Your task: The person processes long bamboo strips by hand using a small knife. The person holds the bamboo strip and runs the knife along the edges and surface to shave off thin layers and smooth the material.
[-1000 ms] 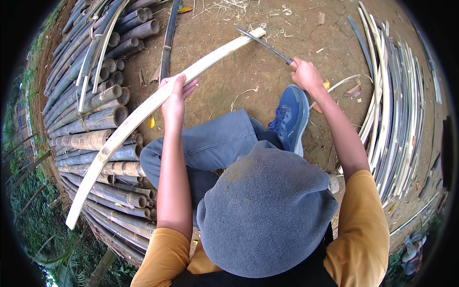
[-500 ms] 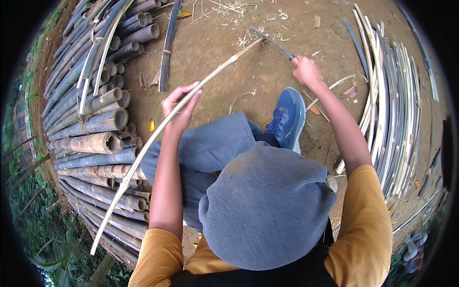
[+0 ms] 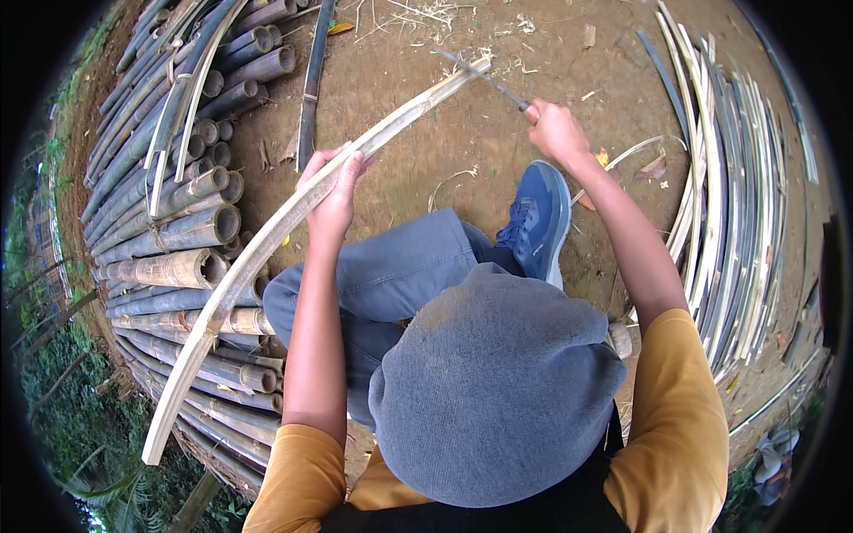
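My left hand is closed round a long, pale bamboo strip, thumb on its upper face. The strip slants from the lower left, past my left forearm, to its far end at the top middle. Its broad, hollowed face with a node shows upward. In my right hand is a knife, gripped by its handle. The narrow dark blade points up and left and crosses the strip close to its far end; whether it touches or cuts in I cannot tell.
Stacked bamboo poles fill the left side. A bundle of split strips lies on the right. A dark split piece rests on the dirt ground, with pale shavings farther off. My blue shoe is below the knife.
The bamboo strip has been turned in my left hand, from its narrow edge to its broad face. The knife has shifted slightly left and stays across the strip's far end.
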Motion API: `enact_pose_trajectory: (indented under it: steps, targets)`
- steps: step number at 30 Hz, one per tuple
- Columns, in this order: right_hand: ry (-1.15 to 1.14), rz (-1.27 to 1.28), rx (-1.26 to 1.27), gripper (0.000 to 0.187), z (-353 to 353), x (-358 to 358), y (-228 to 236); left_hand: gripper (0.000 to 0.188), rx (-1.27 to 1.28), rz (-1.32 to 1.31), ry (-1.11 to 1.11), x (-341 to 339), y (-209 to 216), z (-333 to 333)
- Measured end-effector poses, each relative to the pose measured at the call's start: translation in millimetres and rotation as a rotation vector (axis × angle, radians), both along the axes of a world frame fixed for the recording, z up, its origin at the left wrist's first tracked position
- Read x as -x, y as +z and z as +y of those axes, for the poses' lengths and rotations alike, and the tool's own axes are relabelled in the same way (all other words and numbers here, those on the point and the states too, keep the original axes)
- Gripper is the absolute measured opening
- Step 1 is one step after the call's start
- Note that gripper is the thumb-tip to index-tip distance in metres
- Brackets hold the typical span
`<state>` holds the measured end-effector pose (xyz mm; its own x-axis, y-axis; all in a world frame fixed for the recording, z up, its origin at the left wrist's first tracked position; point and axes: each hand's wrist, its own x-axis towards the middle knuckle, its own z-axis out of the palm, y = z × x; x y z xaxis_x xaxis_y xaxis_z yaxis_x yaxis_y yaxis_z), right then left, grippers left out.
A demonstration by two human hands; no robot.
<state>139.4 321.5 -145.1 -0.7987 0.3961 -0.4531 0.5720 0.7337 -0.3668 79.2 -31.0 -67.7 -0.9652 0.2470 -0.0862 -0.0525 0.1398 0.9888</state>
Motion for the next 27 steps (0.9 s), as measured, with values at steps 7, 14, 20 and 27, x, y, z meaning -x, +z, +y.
enact_pose_trajectory:
  steps: [7,14,20,27]
  targets:
    - [-0.028,0.037,-0.054,0.030,8.3,12.8,-24.1,0.019,-0.059,-0.120,0.140,6.1,-3.2,6.1]
    - [-0.025,0.008,-0.057,0.031,14.9,6.4,-32.5,0.019,-0.068,-0.203,0.232,6.9,-1.1,7.0]
    - [-0.024,0.015,-0.061,0.029,14.2,-0.5,-39.7,0.019,-0.067,-0.217,0.230,8.2,-5.2,2.7]
    - [-0.052,0.016,-0.105,0.023,18.4,-3.7,-26.7,0.021,-0.072,-0.165,0.120,8.3,-3.3,-11.2]
